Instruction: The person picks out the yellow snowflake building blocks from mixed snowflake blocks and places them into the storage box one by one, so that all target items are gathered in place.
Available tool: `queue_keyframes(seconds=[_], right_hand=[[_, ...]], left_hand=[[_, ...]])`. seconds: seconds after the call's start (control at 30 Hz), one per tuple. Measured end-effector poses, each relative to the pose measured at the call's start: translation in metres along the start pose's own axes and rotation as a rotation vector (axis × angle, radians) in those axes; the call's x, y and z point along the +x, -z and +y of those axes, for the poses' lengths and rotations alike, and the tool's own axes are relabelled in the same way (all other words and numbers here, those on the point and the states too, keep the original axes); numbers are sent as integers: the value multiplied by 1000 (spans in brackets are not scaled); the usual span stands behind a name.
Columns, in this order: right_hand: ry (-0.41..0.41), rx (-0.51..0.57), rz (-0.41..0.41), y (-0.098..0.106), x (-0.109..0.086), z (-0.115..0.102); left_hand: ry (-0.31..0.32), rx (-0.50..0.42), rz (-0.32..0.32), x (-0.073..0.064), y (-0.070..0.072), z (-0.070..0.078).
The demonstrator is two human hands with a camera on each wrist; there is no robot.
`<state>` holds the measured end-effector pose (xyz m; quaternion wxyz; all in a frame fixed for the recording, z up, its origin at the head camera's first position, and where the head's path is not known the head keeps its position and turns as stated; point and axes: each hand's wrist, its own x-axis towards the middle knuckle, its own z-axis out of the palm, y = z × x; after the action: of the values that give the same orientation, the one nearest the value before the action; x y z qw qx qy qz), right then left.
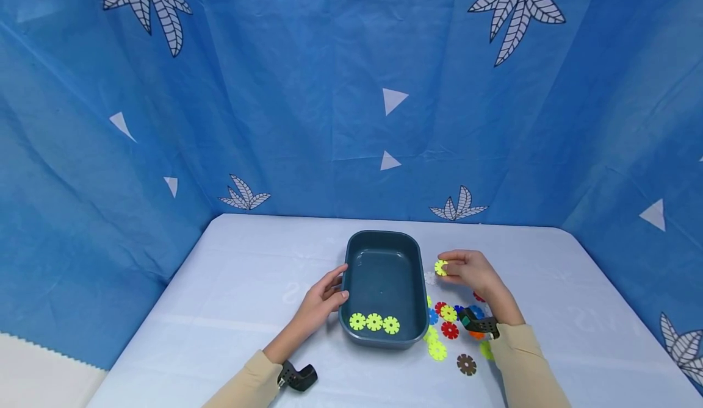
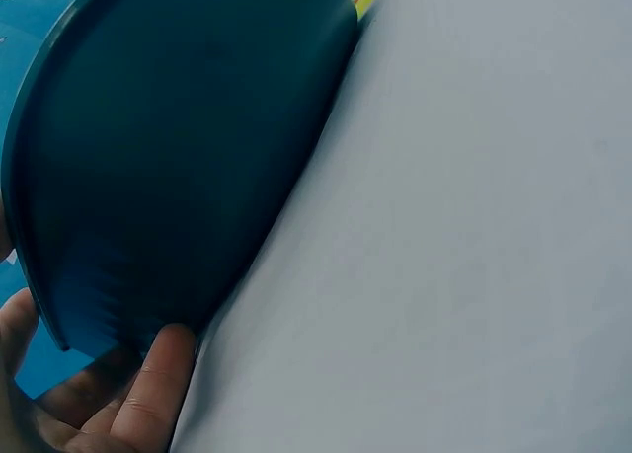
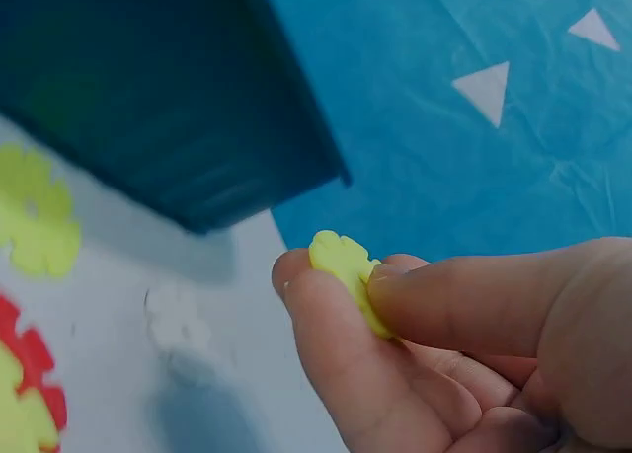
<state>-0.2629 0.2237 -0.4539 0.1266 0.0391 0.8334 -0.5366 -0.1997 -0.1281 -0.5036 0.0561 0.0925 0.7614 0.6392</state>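
Observation:
A dark blue-green plastic bin (image 1: 382,274) stands on the white-covered table, with a row of three yellow notched discs (image 1: 374,322) along its near end. My left hand (image 1: 321,298) rests at the bin's left side, fingertips touching the wall and rim; in the left wrist view its fingers (image 2: 163,389) lie against the outer wall (image 2: 188,177). Just right of the bin, my right hand (image 1: 472,269) pinches another yellow notched disc (image 1: 440,268) between thumb and fingers. The right wrist view shows this disc (image 3: 351,275) nearly edge-on, raised above the table.
Right of the bin lies a loose spread of notched discs, among them a red one (image 1: 450,330), a brown one (image 1: 467,365) and a yellow one (image 1: 437,351). A white disc (image 3: 178,320) lies close beside the bin. Blue patterned cloth (image 1: 307,91) hangs behind the table.

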Motion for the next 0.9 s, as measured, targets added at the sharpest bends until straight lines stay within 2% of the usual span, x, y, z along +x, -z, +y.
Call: queue_keyframes(seconds=[0.23,0.47,0.6,0.77,0.9], right_hand=[[40,99,-35,-3,-8,-15],[133,188,-122,-13,-18,-30],[156,213,-173,-24,-23,-38],[191,200,-240,-41,-28,-45],[199,146,-243,-52,-32,-49]], left_hand=[[0,1,-1,0,0,0],[-7,2,-2,0,0,0],[-4,5,-2,1,0,-1],[-6,0,-6,1,0,-2],[0,2,-5,1,1,-2]])
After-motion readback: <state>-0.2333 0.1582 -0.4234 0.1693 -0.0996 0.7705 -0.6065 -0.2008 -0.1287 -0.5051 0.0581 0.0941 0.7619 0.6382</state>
